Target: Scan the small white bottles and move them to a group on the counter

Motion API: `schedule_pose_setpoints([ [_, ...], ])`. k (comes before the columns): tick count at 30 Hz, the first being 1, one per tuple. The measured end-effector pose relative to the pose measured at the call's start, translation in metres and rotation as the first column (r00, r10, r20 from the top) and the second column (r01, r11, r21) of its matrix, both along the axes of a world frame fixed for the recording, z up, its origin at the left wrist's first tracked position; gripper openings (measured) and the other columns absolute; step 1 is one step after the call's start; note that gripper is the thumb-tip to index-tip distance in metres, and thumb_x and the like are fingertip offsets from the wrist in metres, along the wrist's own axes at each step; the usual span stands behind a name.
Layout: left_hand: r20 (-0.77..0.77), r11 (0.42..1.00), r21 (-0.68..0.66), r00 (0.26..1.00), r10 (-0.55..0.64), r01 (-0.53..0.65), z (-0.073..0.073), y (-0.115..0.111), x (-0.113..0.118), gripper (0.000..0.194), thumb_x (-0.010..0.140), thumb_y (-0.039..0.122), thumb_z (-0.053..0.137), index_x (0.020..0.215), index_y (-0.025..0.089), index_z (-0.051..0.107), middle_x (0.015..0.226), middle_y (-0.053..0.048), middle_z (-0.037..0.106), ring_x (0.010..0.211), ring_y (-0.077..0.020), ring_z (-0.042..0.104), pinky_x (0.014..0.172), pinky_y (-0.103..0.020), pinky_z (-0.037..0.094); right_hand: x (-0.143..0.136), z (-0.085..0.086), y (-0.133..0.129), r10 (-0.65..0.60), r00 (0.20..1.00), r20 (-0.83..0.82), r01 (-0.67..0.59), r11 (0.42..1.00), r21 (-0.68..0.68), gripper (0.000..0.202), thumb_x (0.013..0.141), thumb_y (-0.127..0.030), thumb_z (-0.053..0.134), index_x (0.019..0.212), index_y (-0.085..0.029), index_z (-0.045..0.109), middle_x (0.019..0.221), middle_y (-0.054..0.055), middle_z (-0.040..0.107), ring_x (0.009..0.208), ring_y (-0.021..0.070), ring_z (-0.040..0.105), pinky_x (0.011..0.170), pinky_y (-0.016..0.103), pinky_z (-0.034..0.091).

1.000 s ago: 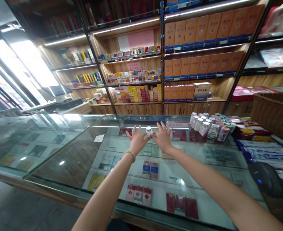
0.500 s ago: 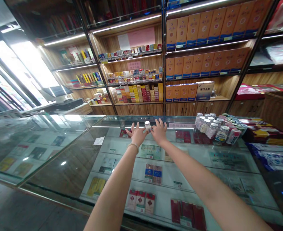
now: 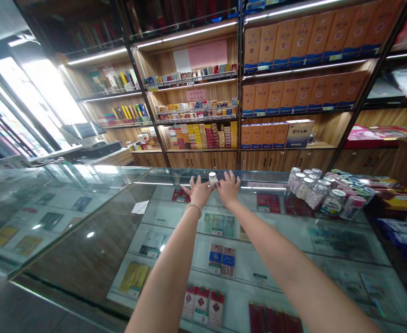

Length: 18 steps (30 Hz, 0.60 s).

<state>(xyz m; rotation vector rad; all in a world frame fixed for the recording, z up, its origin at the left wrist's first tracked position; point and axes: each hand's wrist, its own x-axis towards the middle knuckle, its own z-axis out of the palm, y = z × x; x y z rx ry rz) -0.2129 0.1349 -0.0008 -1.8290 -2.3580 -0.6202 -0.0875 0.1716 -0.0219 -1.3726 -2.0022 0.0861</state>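
Note:
A small clear jar with a white lid (image 3: pixel 212 177) stands upright near the far edge of the glass counter (image 3: pixel 168 208). On its left side, my left hand (image 3: pixel 199 192) grips it low down with thumb and index finger, the other fingers spread upward. My right hand (image 3: pixel 228 188) pinches the jar from the right in the same way, its remaining fingers raised. The jar's lower part is partly hidden by the fingertips. Both arms are stretched forward over the counter.
More jars of sweets (image 3: pixel 316 194) stand grouped on the counter at the right, beside stacked packs (image 3: pixel 400 203). A white paper slip (image 3: pixel 140 207) lies on the glass at left. Cigarette packs (image 3: pixel 221 260) show beneath the glass. Shelves with orange boxes (image 3: pixel 302 37) rise behind.
My view has shifted slightly, so the jar group appears further right. Both hands stay on the small jar, which looks nearly unmoved on the counter.

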Motion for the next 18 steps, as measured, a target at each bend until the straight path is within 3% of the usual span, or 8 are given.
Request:
schedule_pose_setpoints([
  [18,-0.017,0.998,-0.039,0.999,-0.050,0.049,-0.0063,0.0105,-0.0037,0.041,0.094,0.049,0.053,0.123,0.031,0.075,0.166,-0.009,0.034,0.156,-0.0439,0.011,0.122,-0.069,0.004,-0.0008,0.0037,0.0025,-0.007,1.000,0.023,0.009,0.998,-0.056,0.028,0.098,-0.026,0.052,0.110,-0.018,0.076,0.156,0.015,0.048,0.152,0.0302,0.026,0.120,0.058,0.016],
])
